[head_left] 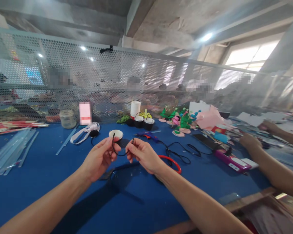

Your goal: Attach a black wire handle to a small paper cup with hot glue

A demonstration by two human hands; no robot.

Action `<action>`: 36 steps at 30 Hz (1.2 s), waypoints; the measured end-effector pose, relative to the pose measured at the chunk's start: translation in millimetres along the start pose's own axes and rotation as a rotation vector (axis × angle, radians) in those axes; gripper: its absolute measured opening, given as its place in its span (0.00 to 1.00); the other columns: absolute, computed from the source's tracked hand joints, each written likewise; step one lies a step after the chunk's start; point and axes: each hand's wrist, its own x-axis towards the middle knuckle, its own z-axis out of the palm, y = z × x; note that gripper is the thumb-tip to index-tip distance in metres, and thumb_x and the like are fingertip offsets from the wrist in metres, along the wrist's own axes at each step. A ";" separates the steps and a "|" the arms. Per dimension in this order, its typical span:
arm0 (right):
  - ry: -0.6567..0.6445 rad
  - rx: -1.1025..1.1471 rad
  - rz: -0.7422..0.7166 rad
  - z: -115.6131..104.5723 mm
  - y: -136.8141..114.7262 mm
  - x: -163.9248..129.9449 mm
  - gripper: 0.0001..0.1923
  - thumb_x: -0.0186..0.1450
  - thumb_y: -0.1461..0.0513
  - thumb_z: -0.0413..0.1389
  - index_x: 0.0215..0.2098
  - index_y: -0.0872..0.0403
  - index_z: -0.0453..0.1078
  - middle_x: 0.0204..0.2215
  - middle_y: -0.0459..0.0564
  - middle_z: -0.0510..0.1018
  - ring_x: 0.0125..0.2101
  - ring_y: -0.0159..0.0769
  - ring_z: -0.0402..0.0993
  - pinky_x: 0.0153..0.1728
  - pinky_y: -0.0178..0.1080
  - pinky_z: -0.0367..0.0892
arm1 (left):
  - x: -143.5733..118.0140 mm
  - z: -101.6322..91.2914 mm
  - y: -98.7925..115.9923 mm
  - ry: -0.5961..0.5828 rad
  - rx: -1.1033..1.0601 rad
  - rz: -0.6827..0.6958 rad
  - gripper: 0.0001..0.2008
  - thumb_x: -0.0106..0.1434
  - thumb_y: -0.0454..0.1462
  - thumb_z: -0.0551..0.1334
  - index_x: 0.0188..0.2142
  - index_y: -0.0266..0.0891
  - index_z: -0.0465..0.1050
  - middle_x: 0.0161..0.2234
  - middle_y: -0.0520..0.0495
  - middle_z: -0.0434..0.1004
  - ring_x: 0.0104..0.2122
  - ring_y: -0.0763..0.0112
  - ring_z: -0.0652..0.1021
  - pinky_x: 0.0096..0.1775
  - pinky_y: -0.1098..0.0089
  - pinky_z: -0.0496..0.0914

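A thin black cord [116,152] bends in a U between my two hands. My left hand [99,159] pinches it near one end, which sticks up above the fingers. My right hand [144,155] pinches it near the other end, fingers closed. Just behind the hands is a small white paper cup [116,133], partly hidden by the left fingers. Farther back stand two white-and-black cups [148,123] with thin black handles, beside a stack of white cups [135,109]. A blue glue gun [147,136] with an orange part lies behind my right hand.
Clear strips [13,149] and a glass jar [67,119] are at left, near a white ribbon [84,134]. Green figures [185,121] stand at back right. A purple power strip [230,161] and black cable lie right, near another person's arms [271,162]. Perforated panel [117,78] behind.
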 end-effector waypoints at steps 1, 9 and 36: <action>-0.007 -0.011 0.015 -0.4 0.1 0.3 0.11 0.53 0.57 0.55 0.23 0.57 0.62 0.18 0.41 0.67 0.18 0.23 0.64 0.19 0.29 0.62 | 0.0 -0.3 0.9 -0.014 0.001 -0.005 0.06 0.52 0.35 0.59 0.28 0.33 0.71 0.18 0.52 0.69 0.15 0.83 0.66 0.19 0.81 0.61; 0.064 -0.005 -0.001 -1.2 0.9 2.2 0.11 0.52 0.57 0.56 0.23 0.57 0.63 0.18 0.42 0.69 0.17 0.23 0.64 0.16 0.28 0.61 | -1.2 0.8 3.4 -0.109 0.022 0.001 0.07 0.49 0.36 0.62 0.22 0.34 0.68 0.16 0.53 0.66 0.16 0.84 0.64 0.19 0.83 0.59; 0.419 -1.303 0.522 -129.5 22.9 80.6 0.15 0.60 0.60 0.48 0.45 0.58 0.61 0.42 0.53 0.66 0.39 0.36 0.66 0.37 0.43 0.64 | 3.8 1.0 -3.3 -0.148 0.652 0.081 0.08 0.52 0.39 0.59 0.22 0.36 0.67 0.20 0.50 0.74 0.17 0.78 0.69 0.23 0.76 0.62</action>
